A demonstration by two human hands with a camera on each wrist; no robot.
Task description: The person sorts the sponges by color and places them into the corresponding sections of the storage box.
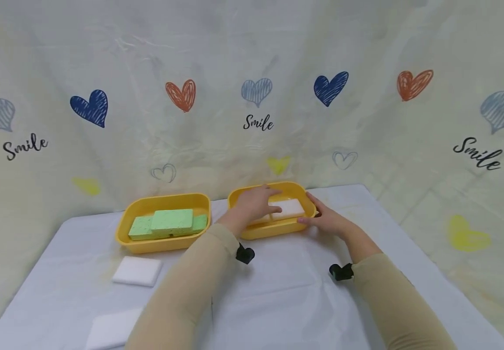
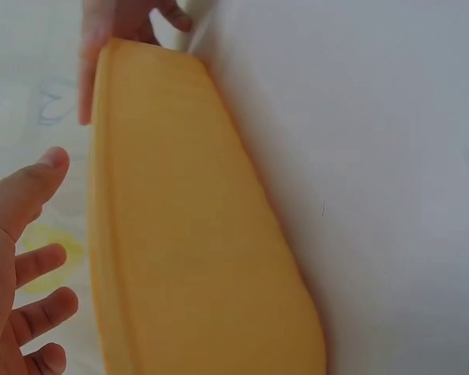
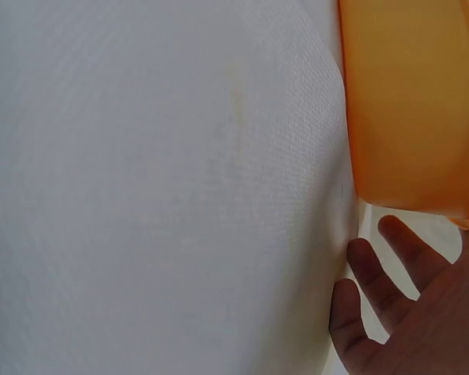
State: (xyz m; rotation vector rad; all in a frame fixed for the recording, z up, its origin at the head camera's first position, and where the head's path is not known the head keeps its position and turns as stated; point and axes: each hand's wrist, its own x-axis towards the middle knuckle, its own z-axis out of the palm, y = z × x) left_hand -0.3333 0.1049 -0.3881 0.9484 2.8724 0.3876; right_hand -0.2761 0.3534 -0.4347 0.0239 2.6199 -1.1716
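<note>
A yellow tray (image 1: 273, 229) stands at the back of the table with white sponge-like blocks (image 1: 290, 209) in it. Over its left part is my left hand (image 1: 253, 204), fingers spread, holding nothing; in the left wrist view its fingers (image 2: 43, 312) are apart from the tray wall (image 2: 187, 219). At the tray's right end, my right hand (image 1: 328, 218) holds the rim, thumb at the front and fingers round the end. Several of its fingers (image 3: 383, 293) show below the tray (image 3: 414, 117) in the right wrist view. My left hand hides part of the blocks.
Left of it stands a second yellow tray (image 1: 164, 247) with several green sponges (image 1: 172, 221), one lying on top of others. Nearer me, two white blocks lie on the white tablecloth (image 1: 278, 301): one block (image 1: 137, 271) by that tray, another block (image 1: 113, 328) partly behind my left sleeve.
</note>
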